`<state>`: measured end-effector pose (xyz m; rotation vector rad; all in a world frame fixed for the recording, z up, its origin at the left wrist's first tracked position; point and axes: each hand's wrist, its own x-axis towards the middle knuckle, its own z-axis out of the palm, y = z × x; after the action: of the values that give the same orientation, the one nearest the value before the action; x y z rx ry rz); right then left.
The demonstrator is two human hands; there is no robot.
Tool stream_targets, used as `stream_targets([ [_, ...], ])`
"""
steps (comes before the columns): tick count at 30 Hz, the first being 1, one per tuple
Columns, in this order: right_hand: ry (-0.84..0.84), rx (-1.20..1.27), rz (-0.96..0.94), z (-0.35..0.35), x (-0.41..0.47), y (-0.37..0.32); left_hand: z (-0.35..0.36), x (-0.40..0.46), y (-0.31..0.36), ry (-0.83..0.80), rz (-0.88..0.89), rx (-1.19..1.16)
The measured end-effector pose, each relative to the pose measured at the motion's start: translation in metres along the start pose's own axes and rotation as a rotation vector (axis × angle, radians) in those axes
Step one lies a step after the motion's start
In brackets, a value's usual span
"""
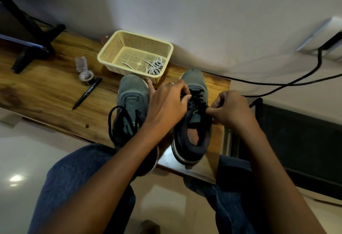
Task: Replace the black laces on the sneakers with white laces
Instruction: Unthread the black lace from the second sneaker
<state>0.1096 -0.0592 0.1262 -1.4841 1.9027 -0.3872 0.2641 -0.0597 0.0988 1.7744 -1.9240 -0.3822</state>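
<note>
Hands both on right sneaker (194, 122) at desk (55, 89) right end; left hand (167, 102) and right hand (229, 109) pinched its black lace (197, 100); white laces (155, 66) lay in basket (111, 52) by back edge.

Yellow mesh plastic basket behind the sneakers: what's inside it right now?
The yellow mesh plastic basket holds coiled white laces in its near right corner; the rest of its floor shows bare. Its near wall hides nothing obvious.

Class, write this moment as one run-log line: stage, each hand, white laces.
stage: unlacing right sneaker | left hand: pinching black lace | right hand: pinching black lace | white laces: in basket
</note>
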Motion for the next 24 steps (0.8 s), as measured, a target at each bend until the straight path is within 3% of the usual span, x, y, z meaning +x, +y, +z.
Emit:
stream_targets([
  [4,0.003,-0.022,-0.021,0.001,0.0,0.0,0.006,-0.006,0.006,-0.253,0.188,-0.049],
  [7,-0.002,-0.026,-0.027,0.002,0.001,0.0,0.008,-0.008,0.009,-0.182,0.229,-0.01],
  [18,0.006,-0.017,-0.017,0.003,0.001,0.0,-0.002,-0.002,0.005,0.065,0.005,-0.036],
  [20,0.017,-0.025,-0.023,0.003,0.001,0.001,0.0,-0.004,0.007,0.042,0.019,-0.037],
  [24,0.018,-0.023,-0.032,0.002,0.001,0.0,0.009,-0.004,0.008,-0.165,0.156,0.113],
])
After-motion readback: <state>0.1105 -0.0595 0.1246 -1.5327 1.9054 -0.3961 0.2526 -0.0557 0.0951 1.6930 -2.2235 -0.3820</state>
